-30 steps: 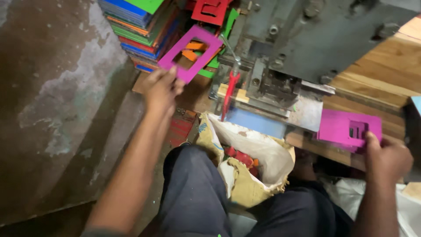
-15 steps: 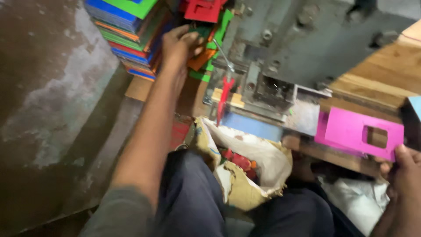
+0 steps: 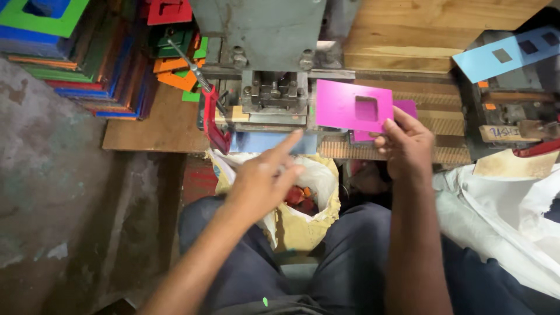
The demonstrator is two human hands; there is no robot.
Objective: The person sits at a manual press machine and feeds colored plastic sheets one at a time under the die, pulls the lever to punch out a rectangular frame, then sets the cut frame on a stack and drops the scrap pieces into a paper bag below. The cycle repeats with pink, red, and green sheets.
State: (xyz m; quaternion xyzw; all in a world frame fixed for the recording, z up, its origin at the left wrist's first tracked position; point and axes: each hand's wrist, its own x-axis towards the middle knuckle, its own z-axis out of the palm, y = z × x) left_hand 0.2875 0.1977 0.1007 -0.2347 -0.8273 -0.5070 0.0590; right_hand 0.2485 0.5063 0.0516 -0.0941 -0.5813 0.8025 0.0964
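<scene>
Your left hand (image 3: 265,178) has come back from the stack of coloured frames (image 3: 87,64) at the far left, where it was a moment ago, and now hangs empty in front of the press, fingers loose and the forefinger stretched toward the die. The frame it carried a second ago is no longer in it, so that piece looks to be set down on the pile.

Your right hand (image 3: 408,146) has drawn in from the far right and now pinches the magenta sheet (image 3: 350,106) by its near right corner, thumb on top. The sheet lies flat just beyond those fingers, its left edge touching the grey punch press (image 3: 274,64), and it already bears a small square hole. Under it, just beside your right fingers, more magenta sheets (image 3: 402,111) lie on the wooden counter (image 3: 408,35).

Below your left fingers the scrap bag (image 3: 303,198) stands open between your knees.
</scene>
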